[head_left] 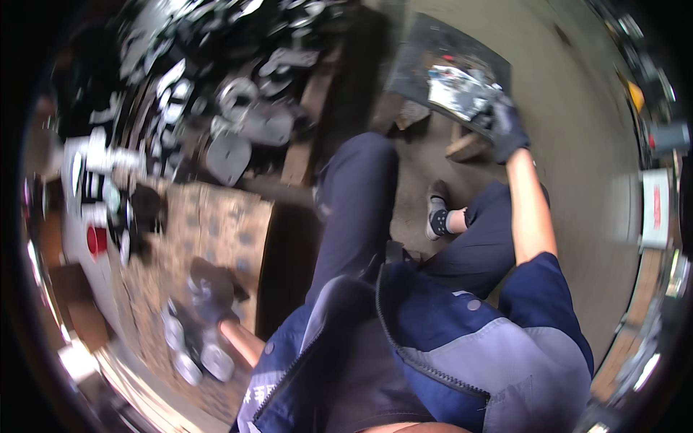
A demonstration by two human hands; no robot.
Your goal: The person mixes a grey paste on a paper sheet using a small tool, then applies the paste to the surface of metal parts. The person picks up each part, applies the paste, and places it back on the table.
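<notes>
on dark stool [431, 37], silvery piece [455, 91], long axis slanting down-right toward right hand [510, 130]; fingers blurred, cannot tell hold.

Blur is smearing the left hand [211, 292] and the metal parts [271, 124] beyond its fingers; glare is whitening a silvery bundle [455, 92] by the fingers of the right hand [509, 128]; dark edges are bending.

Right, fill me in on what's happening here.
The person's gloved right hand is at the edge of a small dark stand, by a shiny silvery item; blur hides whether it grips anything. The gloved left hand is over a wooden surface, close to a few rounded metal pieces. More metal parts lie heaped beyond it.
</notes>
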